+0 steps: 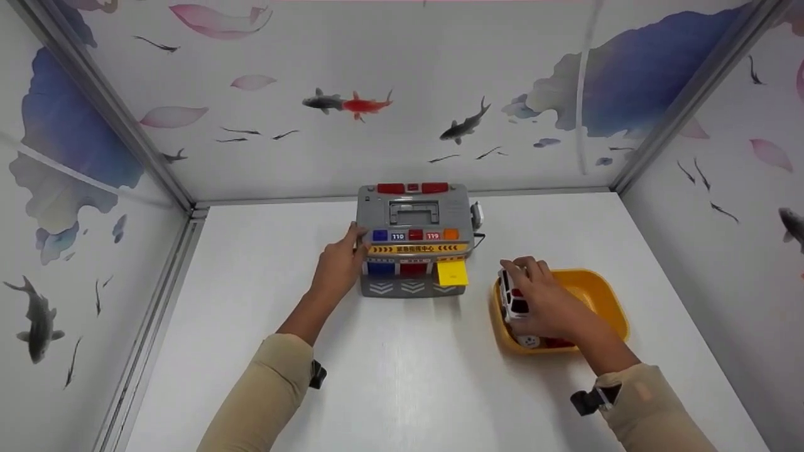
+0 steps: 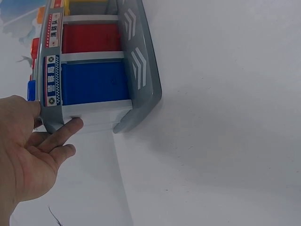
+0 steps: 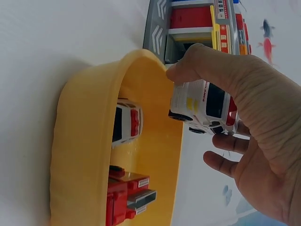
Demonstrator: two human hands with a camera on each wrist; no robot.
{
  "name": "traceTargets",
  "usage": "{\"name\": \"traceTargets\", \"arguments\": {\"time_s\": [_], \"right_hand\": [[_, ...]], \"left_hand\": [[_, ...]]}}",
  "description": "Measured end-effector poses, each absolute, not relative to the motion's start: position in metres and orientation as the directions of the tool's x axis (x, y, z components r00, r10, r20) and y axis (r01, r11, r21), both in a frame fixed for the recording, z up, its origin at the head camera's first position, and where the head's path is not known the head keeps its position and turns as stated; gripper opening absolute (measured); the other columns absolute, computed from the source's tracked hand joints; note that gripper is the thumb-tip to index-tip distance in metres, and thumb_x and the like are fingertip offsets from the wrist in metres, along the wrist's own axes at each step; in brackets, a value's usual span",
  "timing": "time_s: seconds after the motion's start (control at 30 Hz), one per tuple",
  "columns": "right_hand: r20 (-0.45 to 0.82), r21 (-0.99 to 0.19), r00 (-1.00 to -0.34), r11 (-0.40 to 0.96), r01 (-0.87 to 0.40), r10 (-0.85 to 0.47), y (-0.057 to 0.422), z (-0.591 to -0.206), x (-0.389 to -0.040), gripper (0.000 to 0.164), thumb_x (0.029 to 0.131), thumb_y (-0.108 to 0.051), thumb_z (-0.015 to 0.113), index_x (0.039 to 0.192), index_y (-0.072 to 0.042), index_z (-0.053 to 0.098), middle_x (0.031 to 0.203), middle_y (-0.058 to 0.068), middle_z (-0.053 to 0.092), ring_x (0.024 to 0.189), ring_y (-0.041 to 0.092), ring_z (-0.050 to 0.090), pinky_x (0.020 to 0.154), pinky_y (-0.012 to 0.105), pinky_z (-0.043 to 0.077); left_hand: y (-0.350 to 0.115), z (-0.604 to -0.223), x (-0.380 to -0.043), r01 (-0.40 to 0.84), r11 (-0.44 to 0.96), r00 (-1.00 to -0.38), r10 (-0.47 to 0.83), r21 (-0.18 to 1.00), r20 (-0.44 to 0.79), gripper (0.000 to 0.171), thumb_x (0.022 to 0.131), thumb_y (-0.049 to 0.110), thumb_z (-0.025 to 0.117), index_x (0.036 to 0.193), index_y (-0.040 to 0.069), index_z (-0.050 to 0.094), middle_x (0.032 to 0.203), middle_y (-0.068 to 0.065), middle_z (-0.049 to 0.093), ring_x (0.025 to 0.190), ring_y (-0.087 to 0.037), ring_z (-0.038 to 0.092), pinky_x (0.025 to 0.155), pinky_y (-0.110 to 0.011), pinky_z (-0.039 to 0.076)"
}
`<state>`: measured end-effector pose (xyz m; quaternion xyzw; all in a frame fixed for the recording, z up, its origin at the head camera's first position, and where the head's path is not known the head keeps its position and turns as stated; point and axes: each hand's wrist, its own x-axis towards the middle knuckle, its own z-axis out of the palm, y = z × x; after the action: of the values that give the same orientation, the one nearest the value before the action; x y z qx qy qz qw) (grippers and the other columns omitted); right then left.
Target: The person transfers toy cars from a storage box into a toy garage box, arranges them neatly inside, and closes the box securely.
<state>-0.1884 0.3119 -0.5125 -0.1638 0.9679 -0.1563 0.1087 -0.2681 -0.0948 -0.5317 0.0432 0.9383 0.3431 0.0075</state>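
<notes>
A: Found the white toy ambulance with dark windows (image 3: 216, 101) where?

B: Saw it in the right hand (image 1: 545, 301), pinched with the thumb along one side, over the left rim of the yellow rounded plastic tray (image 1: 606, 301).

A: And the left hand (image 1: 339, 267)?

B: Saw it gripping the front left corner of the grey plastic toy station (image 1: 377, 216).

A: Feared what from there?

B: Suspected a wheel of possibly catching on the rim, through being carried too low. Worried about a twist in so light a pinch, and about a knock against the jutting yellow plastic flap (image 1: 452, 274).

A: Gained anything by switching views?

B: Read the ambulance's lettering from the right wrist, and found a white-and-red toy car (image 3: 126, 123) and a red toy truck (image 3: 123, 193) in the tray, mostly hidden from the head. Made out fingertips beneath the station's corner only from the left wrist.
</notes>
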Motion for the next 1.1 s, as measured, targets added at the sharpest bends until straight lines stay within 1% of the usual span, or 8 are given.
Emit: {"name": "traceTargets", "arguments": {"time_s": [0.2, 0.33, 0.5, 0.63, 0.73, 0.83, 0.9, 1.1], "right_hand": [[-0.14, -0.314, -0.914, 0.892, -0.324, -0.381, 0.301, -0.514, -0.19, 0.113, 0.08, -0.029, 0.093, 0.174, -0.02, 0.03, 0.167, 0.017, 0.038, 0.141, 0.035, 0.044, 0.113, 0.057, 0.058], [-0.123, -0.304, -0.905, 0.883, -0.357, -0.408, 0.296, -0.515, -0.19, 0.115, 0.079, -0.029, 0.094, 0.174, -0.017, 0.031, 0.165, 0.018, 0.041, 0.141, 0.036, 0.044, 0.115, 0.058, 0.056], [-0.146, -0.298, -0.901, 0.887, -0.353, -0.407, 0.288, -0.516, -0.19, 0.116, 0.078, -0.033, 0.095, 0.174, -0.02, 0.031, 0.166, 0.015, 0.04, 0.141, 0.034, 0.044, 0.113, 0.058, 0.057], [-0.15, -0.292, -0.896, 0.884, -0.365, -0.419, 0.281, -0.517, -0.191, 0.118, 0.076, -0.035, 0.097, 0.174, -0.019, 0.032, 0.166, 0.015, 0.042, 0.14, 0.033, 0.044, 0.112, 0.056, 0.058], [-0.148, -0.283, -0.891, 0.881, -0.378, -0.43, 0.277, -0.517, -0.19, 0.12, 0.075, -0.037, 0.098, 0.174, -0.018, 0.033, 0.165, 0.016, 0.042, 0.14, 0.034, 0.044, 0.113, 0.056, 0.056], [-0.159, -0.277, -0.89, 0.884, -0.376, -0.428, 0.274, -0.516, -0.19, 0.121, 0.074, -0.039, 0.097, 0.174, -0.02, 0.032, 0.166, 0.015, 0.042, 0.141, 0.034, 0.044, 0.114, 0.056, 0.056], [-0.17, -0.272, -0.889, 0.887, -0.372, -0.425, 0.272, -0.517, -0.189, 0.121, 0.074, -0.04, 0.097, 0.175, -0.021, 0.032, 0.167, 0.014, 0.041, 0.143, 0.034, 0.044, 0.116, 0.056, 0.055], [-0.201, -0.282, -0.889, 0.893, -0.35, -0.412, 0.266, -0.518, -0.186, 0.121, 0.075, -0.039, 0.099, 0.175, -0.022, 0.032, 0.17, 0.014, 0.039, 0.146, 0.035, 0.043, 0.12, 0.06, 0.052]], "left_hand": [[-0.096, -0.533, -0.268, 0.077, 0.763, -0.996, 0.084, 0.642, 0.02, 0.049, 0.119, 0.038, 0.053, 0.163, 0.019, 0.053, 0.166, -0.016, 0.056, 0.134, -0.032, 0.073, 0.106, -0.05, 0.062], [-0.096, -0.534, -0.268, 0.064, 0.761, -0.997, 0.075, 0.646, 0.011, 0.049, 0.118, 0.039, 0.053, 0.164, 0.018, 0.052, 0.166, -0.016, 0.056, 0.139, -0.034, 0.07, 0.109, -0.051, 0.061], [-0.095, -0.534, -0.268, 0.053, 0.762, -0.998, 0.066, 0.645, 0.004, 0.051, 0.118, 0.039, 0.053, 0.165, 0.018, 0.051, 0.166, -0.015, 0.057, 0.141, -0.034, 0.069, 0.112, -0.051, 0.059], [-0.095, -0.534, -0.268, 0.055, 0.765, -0.998, 0.066, 0.642, 0.007, 0.052, 0.119, 0.039, 0.053, 0.165, 0.017, 0.05, 0.165, -0.015, 0.058, 0.142, -0.034, 0.068, 0.115, -0.051, 0.058], [-0.095, -0.534, -0.268, 0.059, 0.766, -0.998, 0.069, 0.64, 0.01, 0.051, 0.119, 0.039, 0.053, 0.165, 0.017, 0.051, 0.165, -0.015, 0.059, 0.141, -0.034, 0.069, 0.114, -0.051, 0.058], [-0.095, -0.534, -0.268, 0.069, 0.765, -0.997, 0.074, 0.641, 0.018, 0.05, 0.119, 0.038, 0.053, 0.164, 0.018, 0.052, 0.163, -0.014, 0.061, 0.139, -0.033, 0.07, 0.112, -0.051, 0.059], [-0.095, -0.533, -0.268, 0.074, 0.762, -0.997, 0.075, 0.643, 0.025, 0.05, 0.119, 0.038, 0.053, 0.164, 0.017, 0.052, 0.162, -0.014, 0.061, 0.139, -0.033, 0.07, 0.113, -0.051, 0.059], [-0.094, -0.533, -0.267, 0.073, 0.76, -0.997, 0.078, 0.646, 0.02, 0.051, 0.119, 0.038, 0.053, 0.165, 0.016, 0.051, 0.159, -0.015, 0.064, 0.139, -0.033, 0.07, 0.114, -0.05, 0.059]]}}
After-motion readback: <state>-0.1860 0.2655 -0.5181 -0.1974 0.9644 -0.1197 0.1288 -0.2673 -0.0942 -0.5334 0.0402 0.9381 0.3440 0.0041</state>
